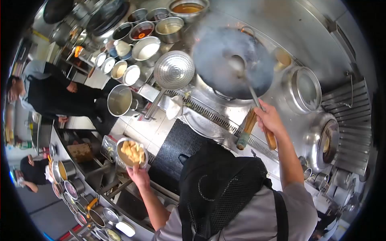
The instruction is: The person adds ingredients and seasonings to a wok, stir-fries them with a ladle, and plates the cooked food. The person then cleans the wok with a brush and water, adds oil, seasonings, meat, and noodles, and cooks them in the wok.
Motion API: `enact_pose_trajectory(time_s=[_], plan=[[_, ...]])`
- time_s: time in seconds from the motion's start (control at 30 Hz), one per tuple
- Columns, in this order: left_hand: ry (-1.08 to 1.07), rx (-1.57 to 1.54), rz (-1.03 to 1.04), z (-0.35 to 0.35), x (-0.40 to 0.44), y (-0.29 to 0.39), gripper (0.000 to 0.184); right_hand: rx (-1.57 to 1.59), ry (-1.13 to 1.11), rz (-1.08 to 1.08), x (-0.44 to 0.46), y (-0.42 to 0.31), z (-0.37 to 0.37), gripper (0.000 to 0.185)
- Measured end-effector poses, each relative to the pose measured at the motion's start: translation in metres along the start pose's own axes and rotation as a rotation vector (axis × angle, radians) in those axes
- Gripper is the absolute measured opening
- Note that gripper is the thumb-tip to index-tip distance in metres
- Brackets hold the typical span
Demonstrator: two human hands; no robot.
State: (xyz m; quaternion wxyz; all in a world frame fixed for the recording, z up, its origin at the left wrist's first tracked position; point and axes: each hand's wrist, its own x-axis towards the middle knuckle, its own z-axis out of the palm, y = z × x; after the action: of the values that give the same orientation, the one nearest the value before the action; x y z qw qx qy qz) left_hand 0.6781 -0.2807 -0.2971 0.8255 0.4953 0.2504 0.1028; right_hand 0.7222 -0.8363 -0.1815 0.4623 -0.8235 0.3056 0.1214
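Note:
A metal bowl [145, 157] holding pale yellow chunks [133, 152] is gripped at its rim by my left hand [138, 176], away from the stove at lower left. My right hand [268, 118] is closed round the handle of a ladle [237, 63], whose bowl is inside the large dark wok [257, 86]. Grey smoke or steam rises from the wok and partly hides its inside. Close to my right hand, a bamboo brush [247, 126] lies at the stove's edge.
A perforated strainer [174, 70] lies left of the wok, beside seasoning bowls [146, 48]. Lidded pots [302, 89] stand at right. Small flames show behind the wok. Two people [48, 90] [35, 170] are at far left. Pans line the lower-left counter [66, 146].

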Motion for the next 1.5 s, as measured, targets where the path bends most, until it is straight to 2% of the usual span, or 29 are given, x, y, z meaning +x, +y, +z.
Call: enact_pose_trajectory(time_s=[0.03, 0.07, 0.1, 0.17, 0.2, 0.27, 0.3, 0.37, 0.4, 0.43, 0.5, 0.57, 0.63, 0.67, 0.8, 0.87, 0.9, 0.97, 1.03, 1.1, 1.13, 1.2, 1.23, 1.3, 1.33, 1.37, 1.43, 1.47, 1.5], plan=[[-0.075, -0.005, -0.002, 0.020, 0.014, -0.006, 0.053, 0.373, -0.183, 0.084, 0.001, -0.009, -0.005, 0.059], [-0.150, -0.007, -0.010, 0.047, 0.022, -0.007, 0.052, 0.589, -0.190, 0.140, 0.011, -0.018, -0.010, 0.058], [-0.223, -0.013, -0.018, 0.078, 0.027, -0.006, 0.051, 0.637, -0.219, 0.118, 0.025, -0.019, -0.014, 0.059], [-0.312, 0.008, -0.081, 0.129, 0.034, -0.003, 0.050, 0.393, -0.128, -0.030, 0.068, 0.016, -0.003, 0.059], [-0.339, 0.030, -0.086, 0.141, 0.041, -0.007, 0.048, 0.395, -0.129, -0.011, 0.069, 0.032, 0.004, 0.059], [-0.353, 0.043, -0.122, 0.158, 0.045, -0.013, 0.045, -0.407, 0.348, -0.365, 0.061, 0.052, 0.018, 0.059], [-0.347, 0.038, -0.143, 0.167, 0.047, -0.015, 0.045, -0.403, 0.347, -0.366, 0.047, 0.049, 0.020, 0.059], [-0.376, 0.039, -0.150, 0.183, 0.046, -0.018, 0.045, -0.367, 0.224, -0.191, 0.009, 0.041, 0.024, 0.058], [-0.410, 0.044, -0.166, 0.189, 0.046, -0.018, 0.046, -0.361, 0.304, -0.438, 0.003, 0.041, 0.030, 0.058], [-0.414, 0.048, -0.174, 0.194, 0.046, -0.020, 0.046, -0.361, 0.306, -0.428, 0.006, 0.034, 0.027, 0.058], [-0.438, 0.065, -0.189, 0.204, 0.044, -0.026, 0.047, 0.291, -0.145, 0.090, 0.024, 0.004, 0.006, 0.059], [-0.422, 0.071, -0.207, 0.209, 0.041, -0.030, 0.048, 0.281, -0.139, 0.047, 0.057, 0.030, 0.009, 0.060], [-0.434, 0.085, -0.222, 0.209, 0.041, -0.028, 0.048, -0.187, 0.280, -0.415, 0.077, 0.061, 0.016, 0.060], [-0.430, 0.084, -0.224, 0.207, 0.038, -0.026, 0.048, -0.371, 0.324, -0.406, 0.072, 0.068, 0.013, 0.060], [-0.425, 0.110, -0.188, 0.190, 0.034, -0.023, 0.048, -0.544, 0.264, -0.250, -0.002, 0.031, 0.003, 0.060], [-0.390, 0.109, -0.179, 0.184, 0.036, -0.023, 0.048, 0.087, -0.093, 0.118, -0.026, -0.013, -0.004, 0.059], [-0.390, 0.107, -0.180, 0.185, 0.037, -0.023, 0.048, 0.085, -0.092, 0.119, -0.017, -0.014, -0.008, 0.059], [-0.391, 0.120, -0.203, 0.191, 0.036, -0.022, 0.048, 0.726, -0.221, 0.169, 0.023, -0.016, -0.022, 0.060], [-0.414, 0.131, -0.216, 0.206, 0.034, -0.017, 0.048, 0.746, -0.205, 0.141, 0.050, 0.000, -0.008, 0.060], [-0.431, 0.150, -0.226, 0.216, 0.034, -0.015, 0.048, 0.265, 0.073, -0.037, 0.064, 0.018, 0.017, 0.059], [-0.455, 0.168, -0.244, 0.222, 0.037, -0.014, 0.050, 0.269, 0.073, -0.037, 0.061, 0.031, 0.029, 0.059], [-0.513, 0.181, -0.249, 0.240, 0.041, -0.015, 0.050, -0.505, 0.454, -0.298, 0.036, 0.054, 0.052, 0.057], [-0.515, 0.184, -0.243, 0.253, 0.043, -0.017, 0.050, -0.499, 0.456, -0.301, 0.025, 0.051, 0.056, 0.057], [-0.536, 0.241, -0.236, 0.282, 0.046, -0.025, 0.043, -0.116, 0.225, -0.223, -0.002, 0.024, 0.056, 0.055], [-0.562, 0.288, -0.193, 0.298, 0.048, -0.032, 0.039, 0.146, 0.026, 0.089, -0.006, -0.008, 0.041, 0.055], [-0.599, 0.320, -0.194, 0.315, 0.054, -0.041, 0.038, 0.156, 0.032, 0.094, -0.003, -0.003, 0.035, 0.055], [-0.641, 0.310, -0.132, 0.354, 0.060, -0.063, 0.032, -0.098, 0.142, -0.220, 0.004, 0.010, 0.021, 0.055], [-0.631, 0.382, -0.046, 0.374, 0.058, -0.073, 0.024, -0.109, 0.267, -0.411, -0.001, 0.028, 0.017, 0.056], [-0.618, 0.456, 0.039, 0.391, 0.061, -0.082, 0.016, -0.165, 0.299, -0.429, -0.008, 0.049, 0.008, 0.058]])
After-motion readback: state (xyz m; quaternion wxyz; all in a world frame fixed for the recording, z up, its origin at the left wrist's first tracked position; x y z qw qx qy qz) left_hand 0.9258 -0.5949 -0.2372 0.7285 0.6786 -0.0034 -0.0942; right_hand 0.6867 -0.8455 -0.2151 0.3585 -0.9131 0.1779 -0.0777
